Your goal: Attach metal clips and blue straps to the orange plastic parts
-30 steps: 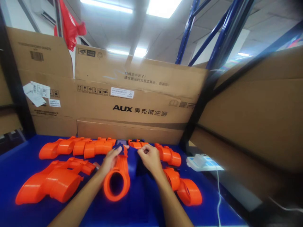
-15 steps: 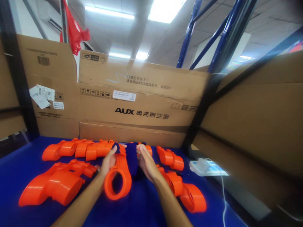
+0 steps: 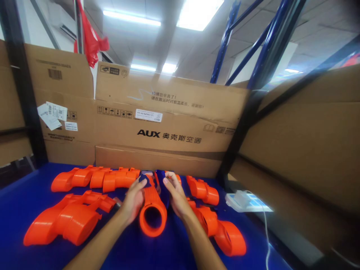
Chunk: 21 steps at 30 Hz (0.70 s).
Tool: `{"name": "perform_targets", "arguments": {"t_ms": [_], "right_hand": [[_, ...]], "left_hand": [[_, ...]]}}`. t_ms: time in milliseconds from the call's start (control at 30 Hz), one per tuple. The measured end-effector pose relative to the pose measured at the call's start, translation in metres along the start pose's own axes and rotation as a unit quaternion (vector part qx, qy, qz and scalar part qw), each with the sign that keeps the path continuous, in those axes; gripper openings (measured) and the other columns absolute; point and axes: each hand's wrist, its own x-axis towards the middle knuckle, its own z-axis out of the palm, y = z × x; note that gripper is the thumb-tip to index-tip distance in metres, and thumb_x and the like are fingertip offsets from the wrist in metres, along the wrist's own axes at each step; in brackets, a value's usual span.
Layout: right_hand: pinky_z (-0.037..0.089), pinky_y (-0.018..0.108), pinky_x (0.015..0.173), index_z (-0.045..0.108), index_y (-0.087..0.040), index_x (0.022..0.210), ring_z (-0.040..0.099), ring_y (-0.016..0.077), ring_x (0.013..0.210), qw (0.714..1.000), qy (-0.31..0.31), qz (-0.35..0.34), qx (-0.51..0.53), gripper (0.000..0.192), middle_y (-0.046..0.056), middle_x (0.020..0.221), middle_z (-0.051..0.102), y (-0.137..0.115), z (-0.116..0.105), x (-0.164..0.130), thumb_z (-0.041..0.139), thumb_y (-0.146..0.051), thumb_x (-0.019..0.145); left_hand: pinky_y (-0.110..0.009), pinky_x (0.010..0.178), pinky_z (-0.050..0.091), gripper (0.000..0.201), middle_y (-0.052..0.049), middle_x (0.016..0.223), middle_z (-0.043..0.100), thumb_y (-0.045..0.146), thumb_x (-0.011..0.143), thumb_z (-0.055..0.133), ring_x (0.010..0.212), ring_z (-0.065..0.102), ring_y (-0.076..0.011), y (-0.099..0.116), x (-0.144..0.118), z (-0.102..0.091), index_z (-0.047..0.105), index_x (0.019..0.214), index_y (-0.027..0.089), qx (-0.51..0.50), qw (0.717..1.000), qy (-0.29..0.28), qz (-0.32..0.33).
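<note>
Both hands grip an orange plastic tube-shaped housing (image 3: 152,210) over the blue surface (image 3: 22,195): left hand (image 3: 134,199) and right hand (image 3: 174,195) clasp its sides, similar orange plastic shells (image 3: 95,177) lying nearby.

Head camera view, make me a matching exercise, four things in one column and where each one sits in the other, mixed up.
Things:
1. orange tube
2. red bag
3. white power strip
4. AUX carton

Places:
A. hanging at upper left
B. standing behind the blue table
C. between the left hand and right hand
D. at the table's right edge

Pairs: 1-C, 2-A, 3-D, 4-B
</note>
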Motion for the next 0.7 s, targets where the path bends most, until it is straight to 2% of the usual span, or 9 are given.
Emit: {"name": "perform_targets", "arguments": {"t_ms": [67,167,267,467,700], "right_hand": [[0.055,0.033,0.072,0.058,-0.028,0.11,0.065,0.019,0.077,0.998,0.019,-0.033,-0.042,0.036,0.002,0.096,0.065,-0.006,-0.005,0.001,0.071,-0.047,0.083],[0.053,0.038,0.088,0.063,-0.025,0.11,0.066,0.0246,0.098,0.986,0.036,-0.086,-0.14,0.038,0.006,0.107,0.068,-0.013,-0.013,0.002,0.076,-0.043,0.079],[0.048,0.042,0.097,0.067,-0.024,0.108,0.064,0.0277,0.108,0.969,0.016,-0.127,-0.21,0.035,0.008,0.112,0.07,-0.016,-0.017,0.002,0.077,-0.04,0.079],[0.048,0.041,0.097,0.069,-0.023,0.105,0.063,0.0267,0.108,0.959,-0.005,-0.161,-0.234,0.029,0.009,0.113,0.07,-0.016,-0.019,0.002,0.075,-0.036,0.08],[0.047,0.044,0.099,0.07,-0.024,0.104,0.063,0.0275,0.108,0.961,-0.005,-0.15,-0.233,0.028,0.009,0.111,0.07,-0.015,-0.019,0.003,0.076,-0.037,0.08]], "left_hand": [[-0.045,0.099,0.049,0.04,-0.011,0.116,0.072,0.031,0.077,0.075,0.113,0.065,-0.03,0.001,0.001,0.001,0.067,0.114,0.019,0.017,0.999,0.024,0.044],[-0.042,0.097,0.051,0.04,-0.009,0.119,0.07,0.028,0.072,0.079,0.114,0.064,-0.0286,0.002,0.003,0.0,0.068,0.11,0.021,0.054,0.994,0.046,0.089],[-0.038,0.097,0.05,0.045,-0.008,0.121,0.069,0.026,0.069,0.082,0.116,0.062,-0.0268,0.001,0.003,0.001,0.069,0.112,0.022,0.109,0.987,0.058,0.108],[-0.034,0.099,0.048,0.052,-0.008,0.122,0.069,0.027,0.068,0.084,0.116,0.061,-0.0255,0.0,0.002,0.003,0.068,0.117,0.022,0.149,0.979,0.061,0.122],[-0.033,0.1,0.047,0.052,-0.007,0.122,0.068,0.026,0.069,0.084,0.118,0.061,-0.025,0.001,0.002,0.003,0.067,0.118,0.022,0.158,0.979,0.06,0.113]]}}
